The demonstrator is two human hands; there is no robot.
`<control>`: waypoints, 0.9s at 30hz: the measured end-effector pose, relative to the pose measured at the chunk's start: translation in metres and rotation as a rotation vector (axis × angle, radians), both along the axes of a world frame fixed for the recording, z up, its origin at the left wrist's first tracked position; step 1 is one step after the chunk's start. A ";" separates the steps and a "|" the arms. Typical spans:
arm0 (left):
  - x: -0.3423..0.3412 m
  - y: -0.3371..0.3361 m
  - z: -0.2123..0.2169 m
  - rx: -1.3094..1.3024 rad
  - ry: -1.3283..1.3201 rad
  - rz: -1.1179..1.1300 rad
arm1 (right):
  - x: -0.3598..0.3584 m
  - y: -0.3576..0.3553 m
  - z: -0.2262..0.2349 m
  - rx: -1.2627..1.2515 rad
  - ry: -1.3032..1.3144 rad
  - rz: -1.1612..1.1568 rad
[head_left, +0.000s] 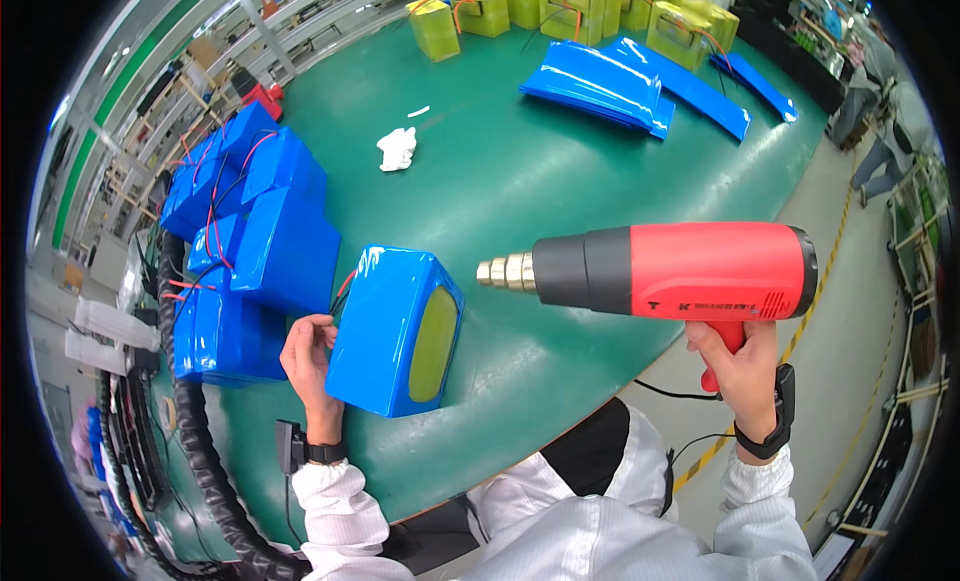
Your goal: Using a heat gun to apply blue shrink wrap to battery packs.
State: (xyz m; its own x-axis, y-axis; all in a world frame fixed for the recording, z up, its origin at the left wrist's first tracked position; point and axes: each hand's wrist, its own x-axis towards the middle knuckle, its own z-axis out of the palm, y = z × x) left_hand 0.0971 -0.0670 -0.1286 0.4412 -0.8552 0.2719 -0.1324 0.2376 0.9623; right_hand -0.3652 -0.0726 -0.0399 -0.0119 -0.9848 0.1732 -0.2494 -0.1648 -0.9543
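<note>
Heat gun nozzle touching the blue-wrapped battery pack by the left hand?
No, a strip of green tabletop shows between the heat gun nozzle and the blue-wrapped battery pack.

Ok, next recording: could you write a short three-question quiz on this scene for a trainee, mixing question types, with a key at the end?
1. Multiple choice. The right hand grips the heat gun by a handle that is: A) yellow, B) red, C) white.
2. True or false? The heat gun's metal nozzle points toward the person's left.
3. Fill in the blank. The blue-wrapped pack beside the left hand has an end where a ____ surface shows through the opening in the wrap.

Key:
1. B
2. True
3. yellow-green
</note>
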 end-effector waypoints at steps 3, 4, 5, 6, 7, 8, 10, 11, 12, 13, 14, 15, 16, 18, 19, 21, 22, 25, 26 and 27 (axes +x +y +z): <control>-0.006 0.001 0.004 0.041 -0.061 0.011 | -0.004 0.003 -0.005 0.009 0.002 -0.011; -0.010 0.000 0.004 0.037 -0.113 0.040 | -0.007 0.002 -0.007 0.042 0.013 0.031; -0.010 -0.001 0.003 0.045 -0.128 0.030 | -0.006 0.002 -0.009 0.050 -0.001 0.021; -0.009 -0.002 0.001 0.033 -0.230 0.038 | -0.004 0.002 -0.011 -0.040 0.053 0.003; -0.008 -0.002 -0.001 0.021 -0.332 0.048 | -0.003 0.002 -0.013 -0.129 0.108 -0.014; -0.006 0.000 -0.004 0.028 -0.347 0.040 | -0.003 0.001 -0.014 -0.119 0.094 -0.021; -0.003 0.002 -0.008 0.056 -0.170 0.035 | -0.004 0.000 -0.015 -0.166 0.171 0.013; -0.003 0.001 -0.008 0.062 -0.182 0.026 | -0.003 0.001 -0.018 -0.157 0.160 0.005; -0.003 -0.001 -0.007 0.058 -0.198 0.039 | -0.001 0.002 -0.020 -0.161 0.119 -0.025; -0.003 -0.002 -0.007 0.054 -0.214 0.052 | 0.000 0.003 -0.022 -0.165 0.078 -0.054; -0.001 -0.002 -0.009 0.061 -0.226 0.046 | 0.000 0.003 -0.024 -0.156 0.066 -0.060; 0.001 -0.002 -0.012 0.058 -0.215 0.091 | 0.000 0.002 -0.024 -0.173 0.110 -0.021; 0.001 -0.002 -0.014 0.053 -0.201 0.134 | -0.001 0.002 -0.025 -0.192 0.156 0.016; 0.002 -0.002 -0.012 0.058 -0.284 0.149 | 0.005 0.002 -0.025 -0.174 0.096 -0.008; 0.000 -0.003 -0.010 0.057 -0.356 0.170 | 0.007 0.003 -0.026 -0.163 0.047 -0.027; -0.026 -0.002 0.003 -0.118 -0.800 0.278 | 0.006 -0.001 -0.031 -0.212 0.072 -0.022; -0.036 -0.001 0.009 -0.312 -1.233 0.396 | 0.006 -0.002 -0.033 -0.271 0.102 -0.004; -0.038 0.003 0.015 -0.286 -1.328 0.379 | 0.009 0.001 -0.032 -0.215 0.050 -0.032; -0.038 0.004 0.017 -0.285 -1.324 0.371 | 0.008 0.003 -0.032 -0.210 0.040 -0.036; -0.038 0.005 0.019 -0.282 -1.318 0.363 | 0.005 0.005 -0.032 -0.216 0.085 -0.015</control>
